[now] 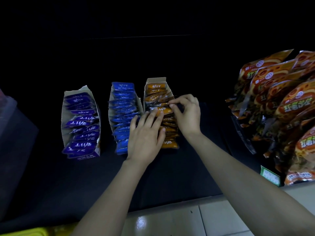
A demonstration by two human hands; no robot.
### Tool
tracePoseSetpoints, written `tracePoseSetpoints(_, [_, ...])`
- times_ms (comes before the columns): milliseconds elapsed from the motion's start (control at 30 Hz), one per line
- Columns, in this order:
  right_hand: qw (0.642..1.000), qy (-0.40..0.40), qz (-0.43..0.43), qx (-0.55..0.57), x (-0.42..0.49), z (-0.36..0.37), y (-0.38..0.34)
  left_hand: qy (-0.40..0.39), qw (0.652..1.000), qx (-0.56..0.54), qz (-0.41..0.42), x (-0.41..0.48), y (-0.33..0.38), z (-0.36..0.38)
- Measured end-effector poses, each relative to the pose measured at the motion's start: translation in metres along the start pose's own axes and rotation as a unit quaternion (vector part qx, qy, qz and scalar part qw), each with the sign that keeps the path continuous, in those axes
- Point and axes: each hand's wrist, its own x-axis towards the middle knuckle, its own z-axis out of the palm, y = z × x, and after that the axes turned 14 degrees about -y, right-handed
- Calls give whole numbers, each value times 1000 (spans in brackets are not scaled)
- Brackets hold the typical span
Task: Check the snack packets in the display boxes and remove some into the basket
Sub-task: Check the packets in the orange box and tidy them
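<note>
I am in the orange box (156,80), the rightmost of three on the dark shelf. My left hand (146,137) lies flat on its packets (168,143), fingers (153,116) fairly straight and spread, pressing the near ones down and toward me. My right hand (187,113) pinches the top edge of one packet (160,109) about halfway along the row, between thumb and fingertips, the other fingers curled loosely above it.

So I judge this to be the checking step, midway through this box. The packets behind my pinch look not yet gone through. The blue box (110,116) and the purple box (64,116) to the left stand full, packets leaning in rows; whether I have checked them I cannot tell.

A yellow thing (29,232) at the bottom left corner may be the basket; I see no packet in it. Nothing shows as removed so far.
</note>
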Motion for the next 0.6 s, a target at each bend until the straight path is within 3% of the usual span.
tracePoseSetpoints(200, [997,-26,-38,69,-10,-16,3,-15,1000,-5,-1,0,-1,0])
tracePoseSetpoints(400, [988,12,-51,142,-16,-42,-10,-29,999,-35,-13,-3,1,-3])
tracePoseSetpoints(600, [958,15,3,285,-19,-63,-23,117,980,-161,-12,-14,25,-18])
